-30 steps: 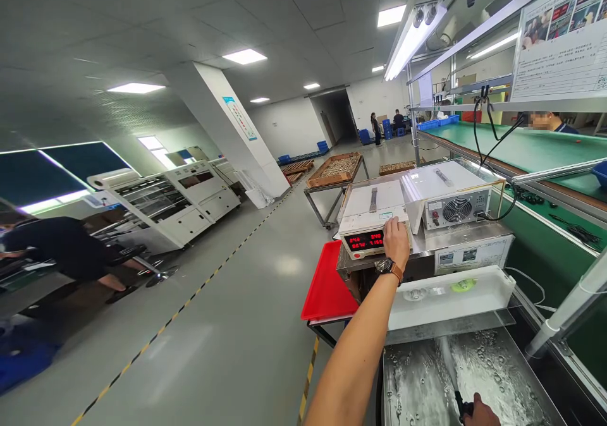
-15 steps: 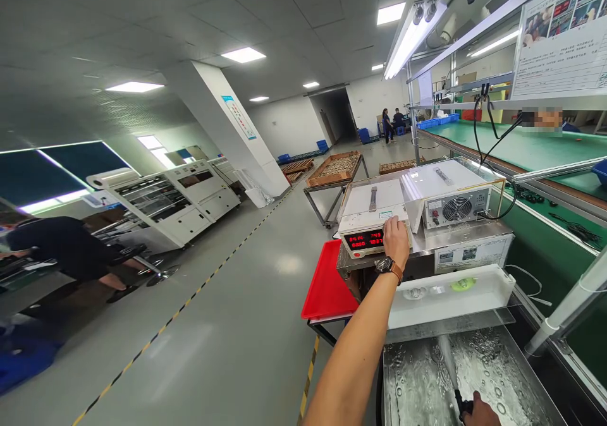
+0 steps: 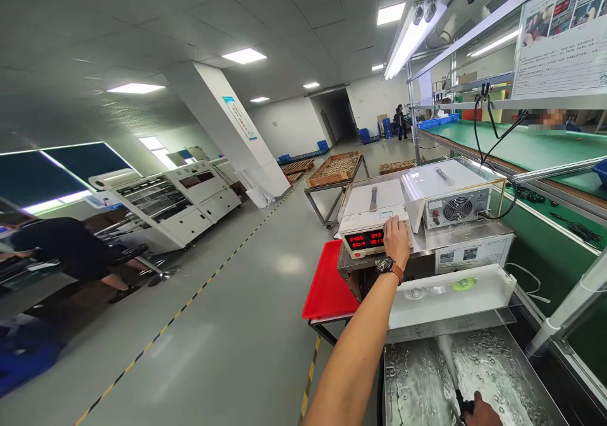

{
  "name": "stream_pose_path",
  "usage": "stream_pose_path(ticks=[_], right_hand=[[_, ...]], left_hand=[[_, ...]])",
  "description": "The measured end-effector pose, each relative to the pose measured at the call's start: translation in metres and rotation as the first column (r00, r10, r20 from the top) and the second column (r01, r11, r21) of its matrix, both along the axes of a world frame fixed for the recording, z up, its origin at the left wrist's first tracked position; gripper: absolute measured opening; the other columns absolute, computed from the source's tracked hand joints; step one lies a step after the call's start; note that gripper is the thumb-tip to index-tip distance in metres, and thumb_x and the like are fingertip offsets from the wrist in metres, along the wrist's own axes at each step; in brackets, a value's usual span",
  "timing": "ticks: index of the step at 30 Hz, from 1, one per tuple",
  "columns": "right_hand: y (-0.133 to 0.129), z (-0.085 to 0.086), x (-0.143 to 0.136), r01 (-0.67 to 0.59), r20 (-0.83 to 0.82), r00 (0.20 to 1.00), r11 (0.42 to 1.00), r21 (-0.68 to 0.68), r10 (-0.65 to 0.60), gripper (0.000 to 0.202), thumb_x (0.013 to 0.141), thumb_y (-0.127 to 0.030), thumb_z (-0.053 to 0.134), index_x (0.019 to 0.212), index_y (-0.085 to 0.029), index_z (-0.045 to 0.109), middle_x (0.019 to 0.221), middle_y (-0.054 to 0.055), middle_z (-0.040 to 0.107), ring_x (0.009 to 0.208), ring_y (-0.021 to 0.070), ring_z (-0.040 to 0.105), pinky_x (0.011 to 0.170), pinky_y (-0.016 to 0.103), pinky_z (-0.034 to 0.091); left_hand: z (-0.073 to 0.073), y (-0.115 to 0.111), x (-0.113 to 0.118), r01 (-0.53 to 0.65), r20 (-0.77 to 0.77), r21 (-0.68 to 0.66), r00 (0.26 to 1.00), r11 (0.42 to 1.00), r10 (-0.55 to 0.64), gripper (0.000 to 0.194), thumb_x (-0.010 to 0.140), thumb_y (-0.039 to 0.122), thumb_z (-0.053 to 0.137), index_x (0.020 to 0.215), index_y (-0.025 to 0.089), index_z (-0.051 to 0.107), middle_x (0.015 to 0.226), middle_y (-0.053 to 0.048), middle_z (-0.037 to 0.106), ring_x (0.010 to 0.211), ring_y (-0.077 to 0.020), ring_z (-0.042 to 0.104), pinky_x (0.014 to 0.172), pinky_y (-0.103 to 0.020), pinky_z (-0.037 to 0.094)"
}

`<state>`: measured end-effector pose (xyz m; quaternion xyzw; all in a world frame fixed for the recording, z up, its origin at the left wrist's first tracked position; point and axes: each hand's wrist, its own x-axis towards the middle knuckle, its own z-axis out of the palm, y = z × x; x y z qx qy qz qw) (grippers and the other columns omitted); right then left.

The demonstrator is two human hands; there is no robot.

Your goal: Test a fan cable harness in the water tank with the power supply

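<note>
My left hand (image 3: pixel 396 241), with a watch on its wrist, rests on the front right of a white control box (image 3: pixel 372 219) that shows red digits. Whether its fingers grip a knob is hidden. My right hand (image 3: pixel 481 411) is at the bottom edge, closed on a dark handle (image 3: pixel 461 402) that reaches into a steel tank (image 3: pixel 531 375) of bubbling water. A second white box with a fan grille (image 3: pixel 451 197) stands to the right of the first.
A white tray (image 3: pixel 450 294) sits behind the tank, a red tray (image 3: pixel 327 284) to its left. A green workbench (image 3: pixel 535 151) runs along the right. A person sits at far left (image 3: pixel 71 249); other people stand far back.
The red digits on the control box have changed. Both hands have stayed where they were. A person at the far back has walked to the right.
</note>
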<state>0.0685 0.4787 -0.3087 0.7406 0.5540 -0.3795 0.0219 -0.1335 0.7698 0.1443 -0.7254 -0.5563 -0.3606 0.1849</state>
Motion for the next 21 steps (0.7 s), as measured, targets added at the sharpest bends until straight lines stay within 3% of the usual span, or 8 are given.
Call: stream_pose_path(ticks=[5,15,21], right_hand=[[0.0,-0.009,0.002,0.002,-0.011,1.0,1.0,0.012,-0.002,0.034,0.082,-0.025,0.054,0.114,-0.014,0.059,0.107,0.02,0.075,0.103,0.0342,0.073,0.088,0.042,0.055],[-0.001,-0.006,0.0,-0.001,0.006,1.0,1.0,0.029,0.001,0.045,0.081,-0.023,0.054,0.123,-0.009,0.058,0.112,0.023,0.074,0.108,0.0332,0.072,0.091,0.039,0.054],[-0.002,-0.017,0.001,0.053,-0.017,0.998,0.996,0.069,-0.052,0.034,0.076,-0.026,0.058,0.108,-0.016,0.063,0.099,0.02,0.076,0.097,0.0359,0.074,0.084,0.043,0.056]], left_hand=[[0.0,0.0,0.0,-0.003,0.005,0.009,1.0,1.0,0.003,0.018,0.097,0.012,0.049,0.101,0.012,0.066,0.131,-0.017,0.064,0.132,-0.0319,0.055,0.111,-0.05,0.052],[0.001,-0.001,0.0,-0.011,-0.009,-0.006,1.0,1.0,0.011,0.02,0.098,0.012,0.049,0.105,0.011,0.066,0.134,-0.018,0.063,0.133,-0.0312,0.054,0.11,-0.049,0.052],[0.0,0.0,0.0,-0.017,-0.017,-0.001,1.0,1.0,0.017,0.02,0.096,0.01,0.05,0.107,0.009,0.066,0.134,-0.019,0.063,0.134,-0.0306,0.054,0.113,-0.048,0.05]])
